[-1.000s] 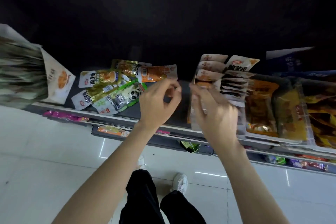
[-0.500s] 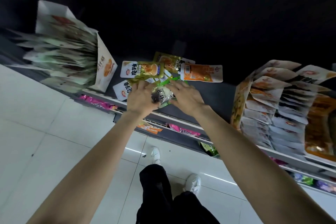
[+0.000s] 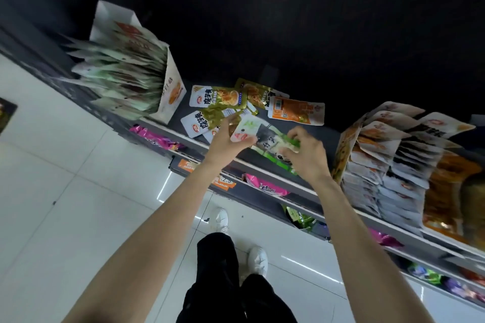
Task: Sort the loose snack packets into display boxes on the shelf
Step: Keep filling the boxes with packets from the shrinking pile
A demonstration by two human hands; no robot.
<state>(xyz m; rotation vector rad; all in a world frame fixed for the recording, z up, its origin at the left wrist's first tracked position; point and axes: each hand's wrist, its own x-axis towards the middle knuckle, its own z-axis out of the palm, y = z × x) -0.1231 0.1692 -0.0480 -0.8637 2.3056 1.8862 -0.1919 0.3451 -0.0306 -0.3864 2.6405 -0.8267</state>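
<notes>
Up off the pile comes the green-and-white packet (image 3: 265, 136), left hand (image 3: 225, 143) and right hand (image 3: 305, 155) pinching its ends, slick film could slip free.

Left box (image 3: 170, 92): packets inside motion-blurred, print unreadable.
Right box (image 3: 341, 155): cut off by right edge.
Green packet (image 3: 265, 136): both ends covered by fingers.
Lower shelves (image 3: 301, 217): goods too small to identify.

White tiled floor (image 3: 52, 217), white sneakers (image 3: 258, 261), black trousers (image 3: 225, 283), orange price tag (image 3: 224, 181) on lower shelf edge
</notes>
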